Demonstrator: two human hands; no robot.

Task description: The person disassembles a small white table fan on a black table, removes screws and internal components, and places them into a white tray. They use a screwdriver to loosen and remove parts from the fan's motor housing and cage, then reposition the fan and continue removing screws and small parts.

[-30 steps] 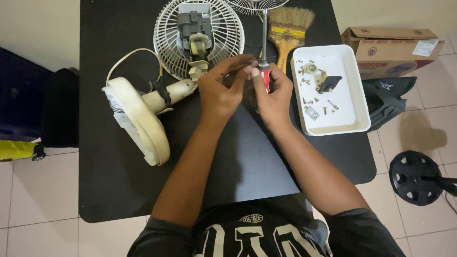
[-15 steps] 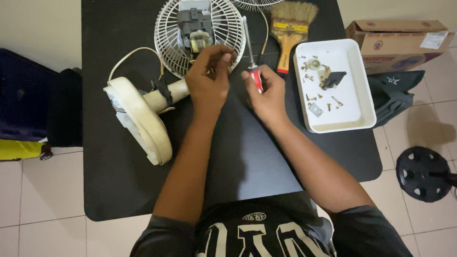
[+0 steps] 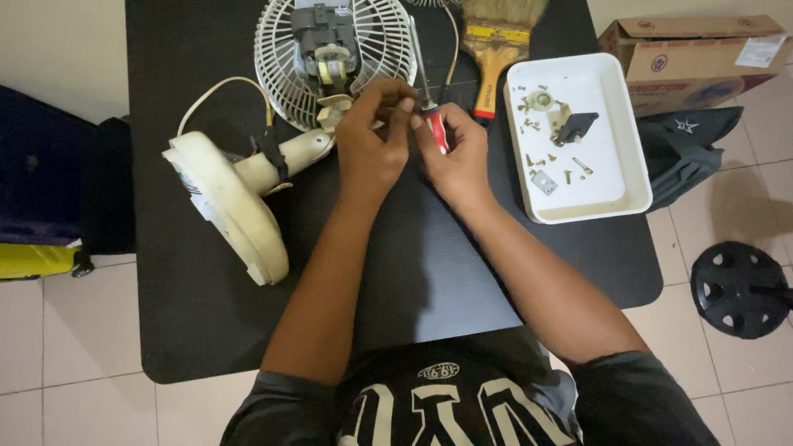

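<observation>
1. Near the upper centre of the frame, the right hand (image 3: 454,153) has its grip wrapped around the red handle of a screwdriver (image 3: 428,99), whose shaft points up toward the top edge.
2. The left hand (image 3: 372,140) pinches its fingertips together at the shaft; a screw there cannot be made out.
3. The dismantled fan (image 3: 248,177) lies on the black counter (image 3: 190,314), motor (image 3: 322,41) exposed.
4. A slipping tip could drop a screw away from the white tray (image 3: 595,198).
</observation>
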